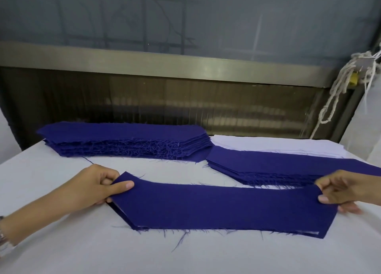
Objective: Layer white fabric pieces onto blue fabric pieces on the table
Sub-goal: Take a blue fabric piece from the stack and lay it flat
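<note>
A long dark blue fabric piece (222, 207) with angled ends lies across the near part of the white table (61, 242). Thin white edges show under its lower corners. My left hand (97, 187) pinches its left end, thumb on top. Its right end is pinched by my right hand (342, 191). Behind it, at the back left, sits a thick stack of blue pieces (123, 139) with frayed edges. A thinner blue stack (278, 168) lies at the right, partly over a stack of white pieces (288, 145).
A dark machine opening with a metal bar (185, 67) runs along the table's far edge. White cords (338, 92) hang at the upper right. Loose blue threads lie on the table near the front piece.
</note>
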A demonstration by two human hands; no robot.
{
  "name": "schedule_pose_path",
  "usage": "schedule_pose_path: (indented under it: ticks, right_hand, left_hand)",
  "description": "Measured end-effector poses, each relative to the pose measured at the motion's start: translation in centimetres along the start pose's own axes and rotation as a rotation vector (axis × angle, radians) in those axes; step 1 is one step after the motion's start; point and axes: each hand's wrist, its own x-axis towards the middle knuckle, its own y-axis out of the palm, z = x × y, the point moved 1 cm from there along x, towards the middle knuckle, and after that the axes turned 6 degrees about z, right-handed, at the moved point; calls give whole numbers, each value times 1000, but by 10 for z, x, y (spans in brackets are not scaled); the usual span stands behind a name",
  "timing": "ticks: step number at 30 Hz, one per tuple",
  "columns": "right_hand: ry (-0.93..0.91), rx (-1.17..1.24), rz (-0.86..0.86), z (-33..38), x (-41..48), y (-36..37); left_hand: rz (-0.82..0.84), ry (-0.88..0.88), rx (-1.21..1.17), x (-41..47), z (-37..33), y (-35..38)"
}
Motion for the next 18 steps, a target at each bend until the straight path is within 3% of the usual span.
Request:
schedule_pose_path:
  ticks: [9, 18]
  right_hand:
    - [-39, 22, -9, -5, 7, -2]
    - [-36, 29, -20, 0, 8, 0]
  left_hand:
    - [-10, -34, 68, -1, 3, -7]
    - [-108, -52, 359, -1, 7, -8]
